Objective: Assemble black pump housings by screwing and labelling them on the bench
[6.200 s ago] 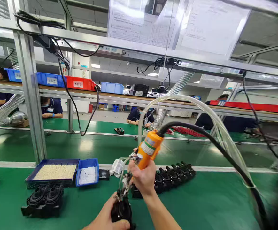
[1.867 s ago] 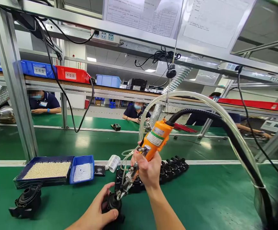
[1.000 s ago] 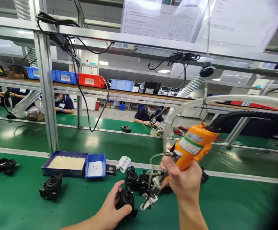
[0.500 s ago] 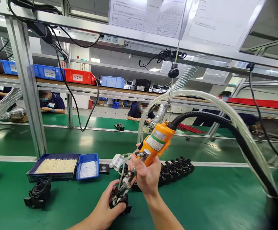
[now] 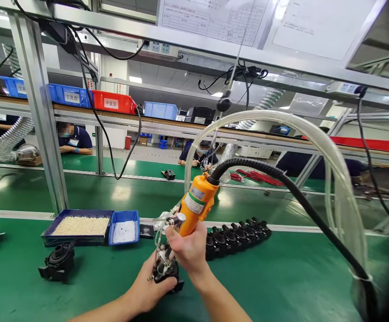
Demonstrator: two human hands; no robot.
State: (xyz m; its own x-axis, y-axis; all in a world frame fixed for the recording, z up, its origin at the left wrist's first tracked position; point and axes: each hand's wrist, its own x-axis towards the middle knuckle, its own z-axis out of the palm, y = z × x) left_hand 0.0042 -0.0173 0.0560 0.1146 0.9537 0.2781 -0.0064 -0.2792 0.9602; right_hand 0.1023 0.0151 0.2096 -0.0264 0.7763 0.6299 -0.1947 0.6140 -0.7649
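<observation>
My right hand (image 5: 187,251) grips an orange powered screwdriver (image 5: 197,203), its metal tip pointing down onto a black round plastic part (image 5: 167,273). My left hand (image 5: 150,286) holds that part steady on the green belt (image 5: 281,277). A black cable (image 5: 302,205) and a clear hose (image 5: 315,138) arc from the tool's top off to the right. Just behind my right hand lies a row of several similar black parts (image 5: 236,232).
Left of my hands stand a dark blue tray of small white pieces (image 5: 77,226), a smaller blue bin (image 5: 124,231) and one black part (image 5: 57,261). An aluminium post (image 5: 42,116) rises at the left. Other people sit at the far lines.
The screwdriver has come left and down, its tip now pressed onto the black part held by my left hand. The view shifted slightly.
</observation>
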